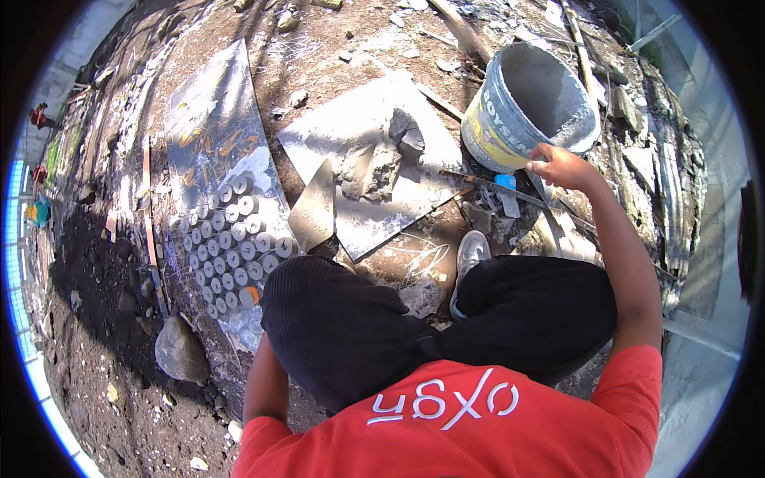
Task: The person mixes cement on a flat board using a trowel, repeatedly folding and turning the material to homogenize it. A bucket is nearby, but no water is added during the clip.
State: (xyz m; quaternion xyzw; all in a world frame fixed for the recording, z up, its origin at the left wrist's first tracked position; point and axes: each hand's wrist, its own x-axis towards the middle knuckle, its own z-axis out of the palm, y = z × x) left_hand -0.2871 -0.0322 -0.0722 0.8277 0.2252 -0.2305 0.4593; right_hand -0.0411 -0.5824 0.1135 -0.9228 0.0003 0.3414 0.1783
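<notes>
My right hand [560,167] hangs by the near side of a paint bucket [487,137], its fingers curled; whether it touches the bucket or pinches something small is unclear. The bucket's inside is coated with grey cement. My left hand is out of view, its forearm passing down beside my left knee. Before me, a mound of grey mortar [373,170] sits on a flat board [370,230]. A pointed, mortar-smeared flat piece [314,209] overlaps the board's left edge. To its left, several rows of small round mortar blocks [233,259] stand on a second sheet [209,128].
One orange piece [249,296] stands at the near end of the rows. Wood strips [508,188] and a blue scrap [505,181] lie below the bucket. A large stone [181,351] rests at left. Rubble and a pole [463,27] lie beyond. Distant people [40,116] appear at far left.
</notes>
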